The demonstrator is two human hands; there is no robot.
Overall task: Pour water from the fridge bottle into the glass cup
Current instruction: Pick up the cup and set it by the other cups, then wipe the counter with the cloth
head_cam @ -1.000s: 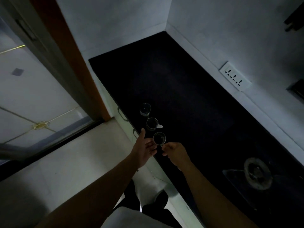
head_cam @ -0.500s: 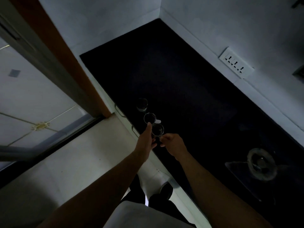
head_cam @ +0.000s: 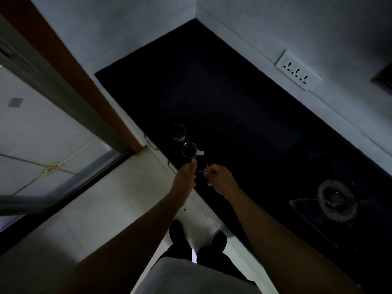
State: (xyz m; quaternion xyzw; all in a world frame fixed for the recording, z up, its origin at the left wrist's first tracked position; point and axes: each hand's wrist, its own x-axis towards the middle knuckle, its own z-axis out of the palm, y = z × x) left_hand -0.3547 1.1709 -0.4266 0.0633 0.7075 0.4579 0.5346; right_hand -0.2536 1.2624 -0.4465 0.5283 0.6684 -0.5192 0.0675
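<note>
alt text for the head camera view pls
Both hands close on the nearest glass cup of three lined along a dark countertop's front edge: left hand on its side, right hand apparently at its handle. The room is dim; no bottle is visible.

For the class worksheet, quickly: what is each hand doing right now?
Left hand: closed around the side of the nearest glass cup.
Right hand: closed at the same cup's handle side; exact grip cannot be told.

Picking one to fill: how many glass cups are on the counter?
3, in a row by the counter's front edge: far cup, middle cup, and near cup between both hands, partly hidden.
</note>
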